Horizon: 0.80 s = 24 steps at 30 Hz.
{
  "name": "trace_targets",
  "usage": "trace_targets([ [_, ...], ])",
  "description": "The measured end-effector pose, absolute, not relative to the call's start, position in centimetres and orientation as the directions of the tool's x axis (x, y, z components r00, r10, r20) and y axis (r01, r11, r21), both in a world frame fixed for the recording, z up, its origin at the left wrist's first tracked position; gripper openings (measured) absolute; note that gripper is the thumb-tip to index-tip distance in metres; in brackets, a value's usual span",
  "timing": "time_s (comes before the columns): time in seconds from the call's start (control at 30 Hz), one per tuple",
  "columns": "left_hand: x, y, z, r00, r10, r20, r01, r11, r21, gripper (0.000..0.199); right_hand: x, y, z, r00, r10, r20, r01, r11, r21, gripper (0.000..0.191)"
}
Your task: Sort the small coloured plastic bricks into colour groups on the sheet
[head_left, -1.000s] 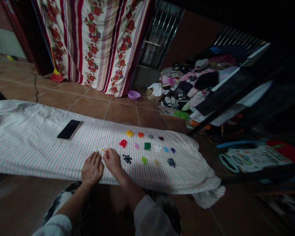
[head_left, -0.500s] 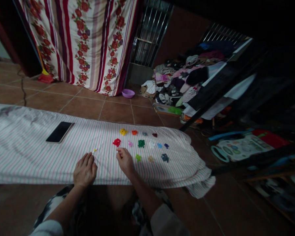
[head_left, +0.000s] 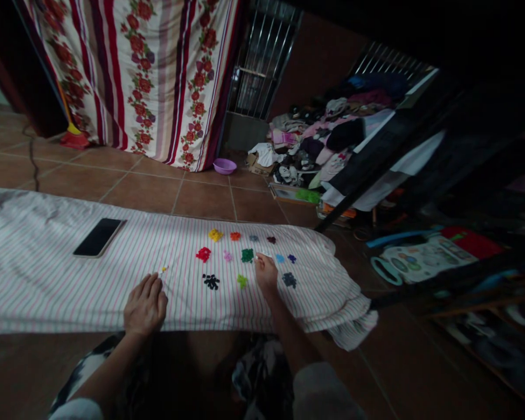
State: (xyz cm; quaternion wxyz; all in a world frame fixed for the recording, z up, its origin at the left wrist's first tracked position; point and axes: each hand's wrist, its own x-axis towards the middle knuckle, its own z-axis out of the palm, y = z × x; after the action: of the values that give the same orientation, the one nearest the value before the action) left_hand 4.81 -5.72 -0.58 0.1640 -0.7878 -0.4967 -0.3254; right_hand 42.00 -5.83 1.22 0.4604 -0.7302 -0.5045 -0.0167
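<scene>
My left hand (head_left: 145,304) lies palm down on the striped cloth (head_left: 96,291), its fingers stretched out. Just beyond those fingertips is a tiny yellow-and-white piece (head_left: 163,269). My right hand (head_left: 266,274) is closed in a pinch, with a small white piece (head_left: 256,257) showing at the fingertips. It is over the white pile, mostly covering it, and hides the beige pile. Close by it are little piles of small pieces: dark green (head_left: 247,255), light blue (head_left: 280,258), lime green (head_left: 242,281) and dark grey (head_left: 289,280).
More small piles lie on the cloth: black (head_left: 210,282), red (head_left: 203,254), yellow (head_left: 215,235), orange (head_left: 235,236), pink (head_left: 228,256). A phone (head_left: 99,237) rests at the left. Beyond are a purple basin (head_left: 224,167) and heaped clothes (head_left: 315,137) on the floor.
My right hand has moved right, from beside the red pile to the white pile, uncovering the black pile. My left hand stays in place. The whole view has shifted slightly.
</scene>
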Motion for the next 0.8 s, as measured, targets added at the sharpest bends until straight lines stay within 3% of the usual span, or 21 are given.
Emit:
trace_targets([
  [0.23,4.9,-5.7,-0.6,0.289,0.665,0.689,0.888,-0.455,0.067,0.03,46.5,-5.4,1.2,0.51,0.742,0.436,0.795,-0.212,-0.568,0.036],
  [0.8,5.0,-5.7,-0.5,0.296,0.669,0.682,0.888,-0.456,0.062,0.03,48.0,-5.0,1.4,0.503,0.783,0.366,0.818,-0.294,-0.493,0.037],
])
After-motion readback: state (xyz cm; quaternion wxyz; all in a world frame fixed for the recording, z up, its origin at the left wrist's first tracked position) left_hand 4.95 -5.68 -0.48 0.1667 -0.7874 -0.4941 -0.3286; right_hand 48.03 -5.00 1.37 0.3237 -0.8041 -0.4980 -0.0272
